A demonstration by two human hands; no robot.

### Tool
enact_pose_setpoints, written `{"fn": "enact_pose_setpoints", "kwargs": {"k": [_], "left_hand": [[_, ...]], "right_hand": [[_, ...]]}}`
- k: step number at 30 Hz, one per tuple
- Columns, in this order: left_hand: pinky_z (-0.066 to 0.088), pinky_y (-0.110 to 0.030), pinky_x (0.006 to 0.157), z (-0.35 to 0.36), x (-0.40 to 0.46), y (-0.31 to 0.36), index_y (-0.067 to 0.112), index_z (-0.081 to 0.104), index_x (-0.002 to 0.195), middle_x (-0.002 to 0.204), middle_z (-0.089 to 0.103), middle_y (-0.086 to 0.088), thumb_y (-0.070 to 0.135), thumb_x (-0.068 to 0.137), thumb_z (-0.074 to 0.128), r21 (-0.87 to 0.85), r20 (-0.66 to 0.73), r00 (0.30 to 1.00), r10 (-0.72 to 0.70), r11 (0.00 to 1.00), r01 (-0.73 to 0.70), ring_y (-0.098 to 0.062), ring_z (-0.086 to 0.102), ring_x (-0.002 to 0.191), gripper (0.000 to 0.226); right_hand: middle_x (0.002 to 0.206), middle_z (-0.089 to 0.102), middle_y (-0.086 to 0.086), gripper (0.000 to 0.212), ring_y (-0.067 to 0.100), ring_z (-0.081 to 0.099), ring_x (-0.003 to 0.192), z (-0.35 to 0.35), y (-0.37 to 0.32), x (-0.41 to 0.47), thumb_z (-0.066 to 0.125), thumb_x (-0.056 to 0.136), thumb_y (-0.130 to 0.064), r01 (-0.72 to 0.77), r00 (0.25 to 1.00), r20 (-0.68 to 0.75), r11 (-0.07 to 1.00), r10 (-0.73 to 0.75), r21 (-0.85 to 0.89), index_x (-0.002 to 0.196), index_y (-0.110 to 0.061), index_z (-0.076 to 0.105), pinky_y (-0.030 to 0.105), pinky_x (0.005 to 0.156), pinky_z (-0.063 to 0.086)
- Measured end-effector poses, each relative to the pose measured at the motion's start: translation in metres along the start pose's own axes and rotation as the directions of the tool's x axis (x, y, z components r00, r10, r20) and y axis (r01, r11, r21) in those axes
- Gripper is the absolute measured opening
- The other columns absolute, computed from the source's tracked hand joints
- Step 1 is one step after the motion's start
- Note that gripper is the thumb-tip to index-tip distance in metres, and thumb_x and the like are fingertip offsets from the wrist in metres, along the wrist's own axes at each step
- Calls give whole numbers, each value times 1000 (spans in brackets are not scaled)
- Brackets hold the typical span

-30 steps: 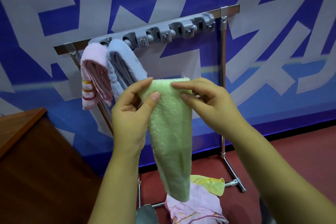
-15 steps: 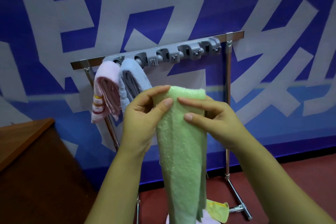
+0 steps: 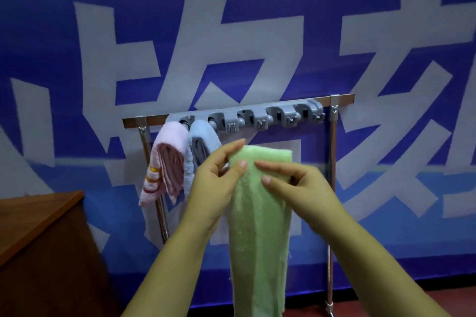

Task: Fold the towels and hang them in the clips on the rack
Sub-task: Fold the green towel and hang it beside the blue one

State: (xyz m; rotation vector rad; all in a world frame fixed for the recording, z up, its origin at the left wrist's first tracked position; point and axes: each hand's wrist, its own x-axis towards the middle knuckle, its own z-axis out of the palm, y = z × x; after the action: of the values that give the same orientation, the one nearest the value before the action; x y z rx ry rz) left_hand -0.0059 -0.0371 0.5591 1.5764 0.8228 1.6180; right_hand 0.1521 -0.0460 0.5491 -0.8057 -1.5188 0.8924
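Note:
A folded green towel (image 3: pixel 258 234) hangs long and narrow in front of me. My left hand (image 3: pixel 213 183) pinches its top left corner between thumb and fingers. My right hand (image 3: pixel 291 183) grips the top right part of its folded edge. Behind stands a metal rack (image 3: pixel 332 162) with a grey clip bar (image 3: pixel 257 117) across its top. A pink striped towel (image 3: pixel 164 165) hangs from the leftmost clip and a blue-grey towel (image 3: pixel 199 147) from the clip beside it. The clips further right hold nothing.
A brown wooden table (image 3: pixel 38 219) stands at the lower left. A blue wall with large pale characters (image 3: pixel 257 33) fills the background. Reddish floor (image 3: pixel 412 301) shows at the bottom right beside the rack's right leg.
The view has tilted upward, so the rack and towels sit lower in the frame and the floor pile is out of sight. Both hands keep hold of the green towel's top edge.

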Motion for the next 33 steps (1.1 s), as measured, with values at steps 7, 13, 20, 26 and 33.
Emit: {"fn": "enact_pose_setpoints", "kwargs": {"k": [7, 13, 20, 26, 33], "left_hand": [[31, -23, 101, 1, 8, -16, 51, 46, 115, 132, 42, 25, 27, 85, 64, 175, -74, 997, -32, 984, 45, 11, 39, 116, 42], [38, -33, 106, 21, 41, -38, 37, 32, 137, 142, 41, 7, 66, 53, 73, 250, -156, 987, -29, 966, 68, -8, 39, 130, 97], [26, -40, 113, 37, 96, -55, 6, 24, 145, 149, 31, -13, 45, 55, 75, 529, -350, 924, 153, 846, 61, -28, 31, 138, 111], [23, -46, 116, 35, 125, -71, 4, 15, 147, 152, 27, -18, 17, 67, 80, 659, -369, 904, 219, 747, 88, -32, 27, 140, 103], [22, -32, 114, 25, 137, -65, 10, 23, 147, 153, 24, -8, -11, 83, 47, 576, -404, 881, 248, 817, 33, -24, 25, 140, 71]], "right_hand": [[96, 70, 24, 25, 25, 68, 92, 5, -9, 54, 65, 86, -30, -96, 991, -105, 993, 88, -74, 91, -8, 75, 47, 85, 52], [115, 67, 4, 49, 15, 58, 103, 19, -37, 111, 44, 92, -53, -143, 984, -128, 981, 127, -128, 107, -16, 71, 36, 97, 45], [107, 60, 7, 53, 16, 52, 89, 40, -66, 166, 36, 93, -57, -93, 992, -100, 970, 72, -224, 108, -18, 69, 29, 82, 39], [115, 62, 8, 60, 23, 54, 104, 52, -71, 199, 30, 93, -60, -5, 995, -98, 965, -21, -263, 104, -18, 71, 33, 87, 40], [117, 58, 9, 50, 25, 54, 101, 37, -71, 224, 39, 91, -58, -41, 983, -180, 996, 26, -84, 94, -20, 72, 41, 92, 46]]}}
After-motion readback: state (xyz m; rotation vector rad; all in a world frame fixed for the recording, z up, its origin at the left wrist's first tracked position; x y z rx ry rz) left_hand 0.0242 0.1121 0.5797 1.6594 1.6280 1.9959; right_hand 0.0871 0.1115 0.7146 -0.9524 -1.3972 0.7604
